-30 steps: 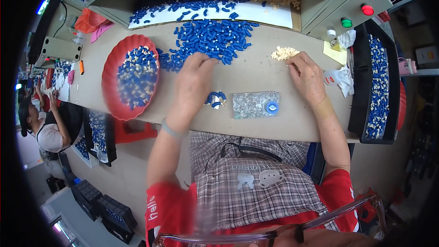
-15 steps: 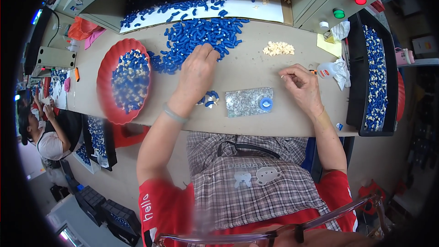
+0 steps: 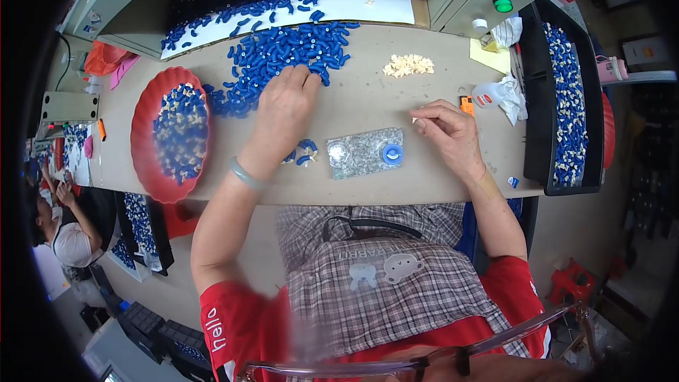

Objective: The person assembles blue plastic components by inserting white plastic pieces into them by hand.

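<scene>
My left hand reaches to the near edge of a heap of short, bent blue plastic pieces. Its fingers point down, drawn together, and hide whatever is between them. My right hand pinches a tiny cream piece between thumb and forefinger, above the right part of the table. Between the hands lies a flat, grey speckled slab with a round blue cap-like part on its right end. A few blue and cream pieces lie near my left wrist. Farther off is a small pile of cream pieces.
A red scalloped bowl of mixed blue and cream pieces stands left. At right, a long black tray holds similar pieces. A small white bottle and an orange tool lie nearby. Another person sits far left.
The whole view has shifted, so the table appears farther left and slightly higher. My left hand stays at the blue heap. My right hand still pinches the cream piece, its fingers slightly straighter.
</scene>
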`<state>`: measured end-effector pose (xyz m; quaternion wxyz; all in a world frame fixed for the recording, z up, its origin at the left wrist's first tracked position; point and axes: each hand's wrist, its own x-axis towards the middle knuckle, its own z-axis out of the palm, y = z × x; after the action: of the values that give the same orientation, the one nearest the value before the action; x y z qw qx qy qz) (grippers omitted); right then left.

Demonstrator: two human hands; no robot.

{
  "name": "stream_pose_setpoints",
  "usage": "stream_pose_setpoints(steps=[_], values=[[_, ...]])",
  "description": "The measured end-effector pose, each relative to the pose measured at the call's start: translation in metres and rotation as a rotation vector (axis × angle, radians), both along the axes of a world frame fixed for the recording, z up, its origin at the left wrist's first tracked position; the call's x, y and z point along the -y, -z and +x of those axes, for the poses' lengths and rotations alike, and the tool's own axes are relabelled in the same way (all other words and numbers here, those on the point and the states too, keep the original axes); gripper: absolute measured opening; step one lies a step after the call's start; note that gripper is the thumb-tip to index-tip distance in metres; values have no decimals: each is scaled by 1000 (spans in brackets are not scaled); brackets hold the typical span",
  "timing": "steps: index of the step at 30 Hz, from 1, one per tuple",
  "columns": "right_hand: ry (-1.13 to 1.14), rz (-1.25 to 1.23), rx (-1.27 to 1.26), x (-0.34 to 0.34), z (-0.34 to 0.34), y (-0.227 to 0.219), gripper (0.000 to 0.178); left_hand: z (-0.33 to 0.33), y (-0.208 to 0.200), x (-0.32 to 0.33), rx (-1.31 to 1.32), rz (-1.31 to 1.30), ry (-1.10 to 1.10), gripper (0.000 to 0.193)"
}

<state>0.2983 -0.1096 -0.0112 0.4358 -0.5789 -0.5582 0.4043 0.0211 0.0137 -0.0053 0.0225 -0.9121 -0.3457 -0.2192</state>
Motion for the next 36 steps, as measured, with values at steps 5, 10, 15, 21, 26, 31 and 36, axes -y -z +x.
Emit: stream_pose_setpoints(steps=[5,10,15,21,26,31,36], values=[[7,40,21,3,-4,-6,14,5,-8,5,31,40,-77,24],[65,18,22,13,-7,-7,14,6,-26,28,418,-471,-128,24],[44,110,103,23,-15,-7,15,6,-30,58,990,-1187,-7,22],[-24,403,429,30,-23,-3,19,-1,-25,77,1073,-1366,19,24],[-33,511,493,32,-24,3,22,-2,-27,84,1087,-1387,-41,25],[-71,575,530,32,-24,3,23,-6,-18,87,1061,-1386,-87,22],[-104,604,582,31,-24,0,21,-9,-19,88,987,-1446,-134,19]])
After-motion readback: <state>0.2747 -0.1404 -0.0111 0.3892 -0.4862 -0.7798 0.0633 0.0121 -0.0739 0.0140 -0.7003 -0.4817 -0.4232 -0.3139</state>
